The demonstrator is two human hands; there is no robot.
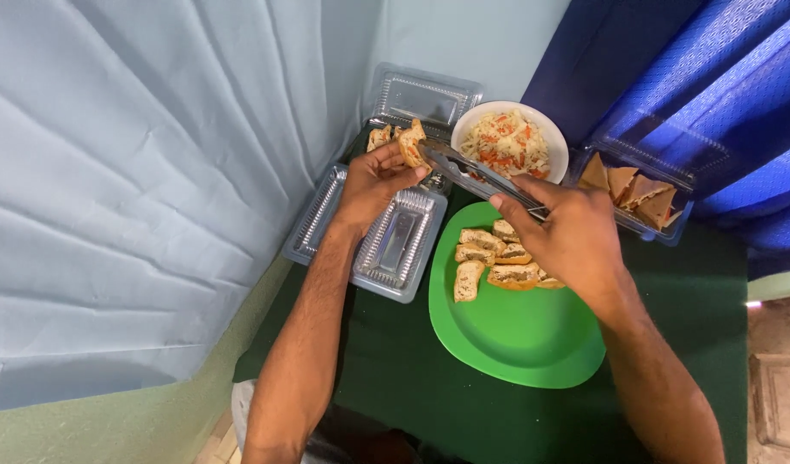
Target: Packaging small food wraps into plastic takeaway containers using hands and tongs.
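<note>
My left hand (373, 182) holds a filled sandwich piece (411, 144) above an open clear plastic clamshell container (395, 249). My right hand (567, 232) grips metal tongs (468, 167), whose tips reach the sandwich piece in my left hand. Below my right hand, a green plate (515, 331) carries several more sandwich pieces (489, 258). Another clear container (425, 96) at the back holds a couple of sandwich pieces (379, 136).
A white bowl (541, 120) of shredded salad stands behind the plate. A clear tray with triangular brown pastries (635, 193) sits at the right. Everything rests on a dark green tablecloth (395, 369). Pale blue curtain at left, dark blue curtain at right.
</note>
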